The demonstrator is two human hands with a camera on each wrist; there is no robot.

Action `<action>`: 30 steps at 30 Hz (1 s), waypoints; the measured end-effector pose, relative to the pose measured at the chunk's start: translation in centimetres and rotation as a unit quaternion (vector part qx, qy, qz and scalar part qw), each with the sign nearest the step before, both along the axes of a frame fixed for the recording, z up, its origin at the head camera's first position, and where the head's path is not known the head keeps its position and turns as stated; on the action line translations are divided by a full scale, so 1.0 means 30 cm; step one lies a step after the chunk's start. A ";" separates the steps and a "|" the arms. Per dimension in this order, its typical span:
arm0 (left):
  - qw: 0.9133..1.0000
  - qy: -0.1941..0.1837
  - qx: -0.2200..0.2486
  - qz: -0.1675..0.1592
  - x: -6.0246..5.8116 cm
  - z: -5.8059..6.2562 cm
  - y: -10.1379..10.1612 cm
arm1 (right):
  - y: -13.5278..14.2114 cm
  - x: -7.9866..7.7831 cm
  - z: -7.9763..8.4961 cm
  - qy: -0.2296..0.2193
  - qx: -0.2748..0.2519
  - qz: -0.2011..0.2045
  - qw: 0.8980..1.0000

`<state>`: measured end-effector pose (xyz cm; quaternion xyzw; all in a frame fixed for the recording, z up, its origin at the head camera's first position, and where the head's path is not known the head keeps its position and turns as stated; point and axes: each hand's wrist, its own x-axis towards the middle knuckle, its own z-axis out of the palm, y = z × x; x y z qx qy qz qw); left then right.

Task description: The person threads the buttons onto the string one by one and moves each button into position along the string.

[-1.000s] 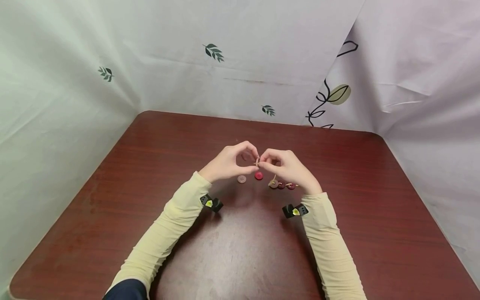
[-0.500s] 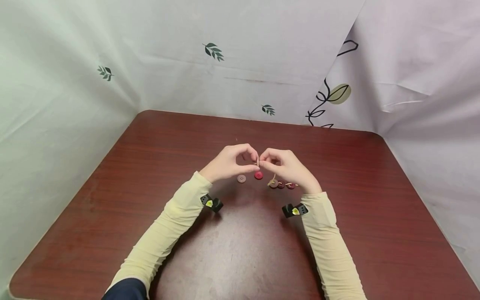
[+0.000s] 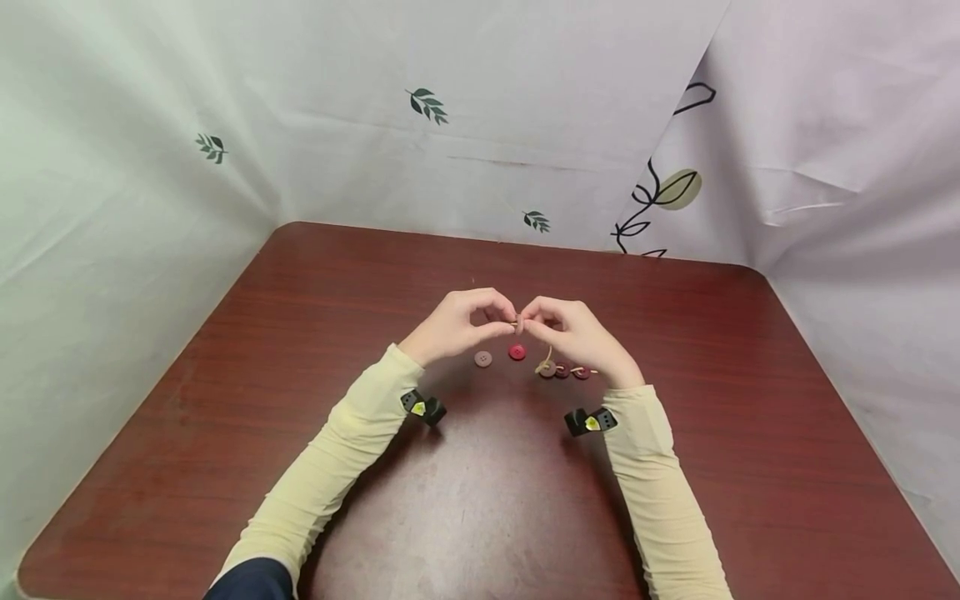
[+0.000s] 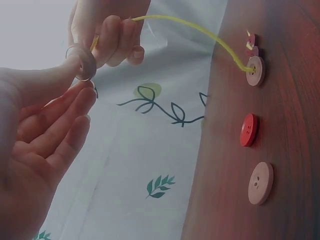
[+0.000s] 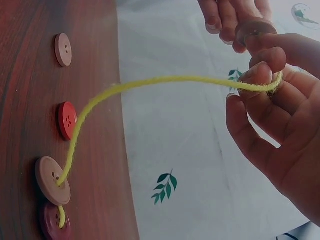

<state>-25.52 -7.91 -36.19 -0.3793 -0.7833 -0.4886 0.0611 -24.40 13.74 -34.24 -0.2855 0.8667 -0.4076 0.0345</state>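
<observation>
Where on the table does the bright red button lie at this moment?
In the head view, the red button lies on the table, between the loose pinkish button to its left and the strung buttons to its right.

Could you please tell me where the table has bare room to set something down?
The table is bare between the left sleeve and right sleeve, outside each sleeve, and along the white cloth. It is crowded near the left hand and right hand: a pale button, red button and strung buttons lie there.
</observation>
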 end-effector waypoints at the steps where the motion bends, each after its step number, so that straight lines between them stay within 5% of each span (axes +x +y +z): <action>1: 1.000 0.001 0.000 0.000 0.001 0.000 0.000 | 0.000 0.001 0.000 -0.001 0.000 0.000 1.000; 21: 1.000 0.018 -0.008 -0.004 -0.006 -0.004 -0.003 | 0.000 -0.005 -0.008 -0.005 -0.005 0.006 1.000; 30: 1.000 0.006 -0.010 0.011 -0.006 -0.004 -0.009 | 0.004 0.004 -0.003 -0.034 -0.012 0.045 0.998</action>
